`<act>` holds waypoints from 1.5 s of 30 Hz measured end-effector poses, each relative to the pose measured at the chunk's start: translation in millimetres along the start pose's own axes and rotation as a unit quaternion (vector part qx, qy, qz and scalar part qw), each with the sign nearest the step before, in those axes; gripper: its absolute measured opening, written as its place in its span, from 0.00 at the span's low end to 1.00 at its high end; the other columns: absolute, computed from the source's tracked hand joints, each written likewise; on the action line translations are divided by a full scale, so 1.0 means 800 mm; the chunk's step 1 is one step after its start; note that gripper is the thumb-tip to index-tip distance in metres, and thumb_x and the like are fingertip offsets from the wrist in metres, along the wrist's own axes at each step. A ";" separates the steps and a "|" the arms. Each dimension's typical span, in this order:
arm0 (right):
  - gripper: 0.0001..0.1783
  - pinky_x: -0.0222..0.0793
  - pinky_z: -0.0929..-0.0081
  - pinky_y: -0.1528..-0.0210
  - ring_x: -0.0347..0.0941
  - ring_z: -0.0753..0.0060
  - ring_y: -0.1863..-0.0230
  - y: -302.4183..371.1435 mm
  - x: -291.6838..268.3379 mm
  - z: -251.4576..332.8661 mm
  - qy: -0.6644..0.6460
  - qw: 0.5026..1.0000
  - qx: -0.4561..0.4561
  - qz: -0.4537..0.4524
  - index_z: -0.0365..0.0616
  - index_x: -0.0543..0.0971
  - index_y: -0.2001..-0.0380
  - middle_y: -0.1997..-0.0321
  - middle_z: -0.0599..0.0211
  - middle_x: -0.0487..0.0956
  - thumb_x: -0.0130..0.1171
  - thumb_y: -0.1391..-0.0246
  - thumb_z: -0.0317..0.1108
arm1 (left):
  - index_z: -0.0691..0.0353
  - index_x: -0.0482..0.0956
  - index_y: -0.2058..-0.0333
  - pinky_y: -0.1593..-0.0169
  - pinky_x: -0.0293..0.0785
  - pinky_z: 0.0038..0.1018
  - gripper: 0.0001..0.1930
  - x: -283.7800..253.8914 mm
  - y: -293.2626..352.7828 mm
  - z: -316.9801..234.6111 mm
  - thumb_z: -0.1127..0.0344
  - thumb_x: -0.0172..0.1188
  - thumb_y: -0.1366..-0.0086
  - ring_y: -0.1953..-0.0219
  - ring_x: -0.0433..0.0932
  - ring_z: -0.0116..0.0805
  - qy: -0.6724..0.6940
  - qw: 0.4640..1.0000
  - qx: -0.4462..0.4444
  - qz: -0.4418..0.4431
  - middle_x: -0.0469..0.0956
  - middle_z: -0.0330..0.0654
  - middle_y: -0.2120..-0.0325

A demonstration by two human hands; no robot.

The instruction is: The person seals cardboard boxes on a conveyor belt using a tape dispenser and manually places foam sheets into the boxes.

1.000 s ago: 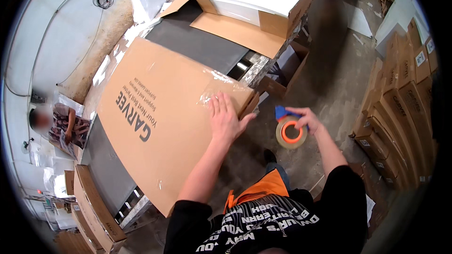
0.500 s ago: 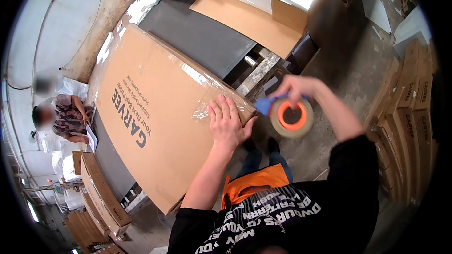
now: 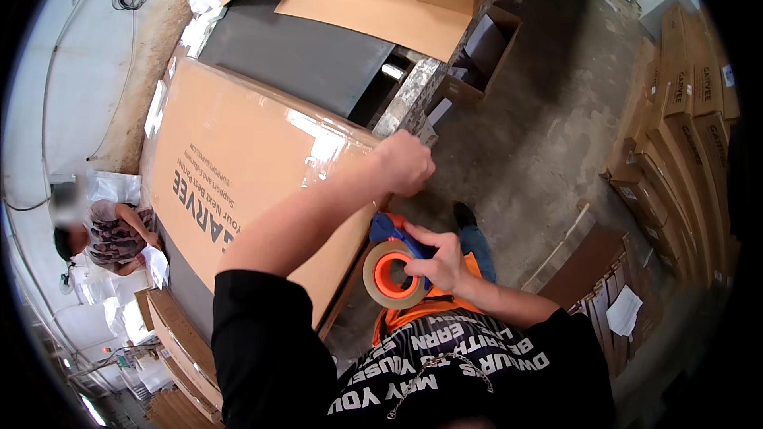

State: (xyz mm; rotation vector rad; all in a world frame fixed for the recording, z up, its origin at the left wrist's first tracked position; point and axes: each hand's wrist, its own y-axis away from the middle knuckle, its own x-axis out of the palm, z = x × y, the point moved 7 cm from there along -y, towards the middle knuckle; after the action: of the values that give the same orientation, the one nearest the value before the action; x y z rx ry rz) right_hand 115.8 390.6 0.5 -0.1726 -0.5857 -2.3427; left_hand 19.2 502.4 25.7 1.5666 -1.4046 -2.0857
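Note:
A large flat cardboard carton [image 3: 262,151] lies in front of me, with glossy clear tape along its far long edge and near its right corner. My left hand [image 3: 407,163] is curled closed at that corner; whatever its fingers hold, if anything, is hidden. Below it, beside the carton's short end, my right hand [image 3: 442,258] grips a blue tape dispenser [image 3: 389,226]. The dispenser carries a clear tape roll with an orange hub [image 3: 389,274].
The carton lies on a dark conveyor belt [image 3: 294,48]. An open carton [image 3: 373,12] with white contents stands beyond. Stacked long cartons [image 3: 683,143] fill the right side. At the left, another person [image 3: 119,230] holds white paper. A brown box [image 3: 497,48] sits on the floor.
My left hand has gone from lying flat on the carton to closed at its corner. The tape dispenser in my right hand has moved down and left, below the corner.

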 end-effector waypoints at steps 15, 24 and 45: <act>0.40 0.62 0.79 0.40 0.71 0.74 0.44 0.181 0.225 -0.139 0.025 0.998 -0.039 0.032 0.31 0.71 0.43 0.41 0.50 0.75 0.65 0.66 0.27 | 0.44 0.88 0.69 0.26 0.37 0.46 0.13 0.190 0.207 -0.144 0.53 0.55 0.45 0.33 0.60 0.45 -0.279 0.921 0.125 -0.243 0.83 0.25 0.63; 0.39 0.67 0.77 0.44 0.78 0.66 0.51 0.343 0.412 -0.301 0.099 0.993 -0.068 0.012 0.37 0.74 0.44 0.50 0.50 0.79 0.68 0.66 0.38 | 0.47 0.86 0.62 0.26 0.36 0.44 0.15 0.362 0.355 -0.267 0.53 0.50 0.37 0.31 0.56 0.43 -0.196 0.932 0.189 -0.240 0.80 0.24 0.54; 0.40 0.72 0.80 0.53 0.76 0.78 0.59 0.314 0.289 -0.342 -0.187 0.975 -0.075 -0.091 0.35 0.72 0.41 0.56 0.63 0.81 0.55 0.67 0.24 | 0.72 0.55 0.36 0.29 0.45 0.51 0.55 0.439 0.411 -0.283 0.34 0.62 0.52 0.31 0.49 0.63 -0.034 0.904 0.157 -0.397 0.53 0.58 0.34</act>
State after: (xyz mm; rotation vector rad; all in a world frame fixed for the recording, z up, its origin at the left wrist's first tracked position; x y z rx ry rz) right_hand 122.7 -38.1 -86.2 -0.6663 -0.6224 -2.5513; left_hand -67.5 -21.7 45.1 2.5627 -1.2949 -2.4022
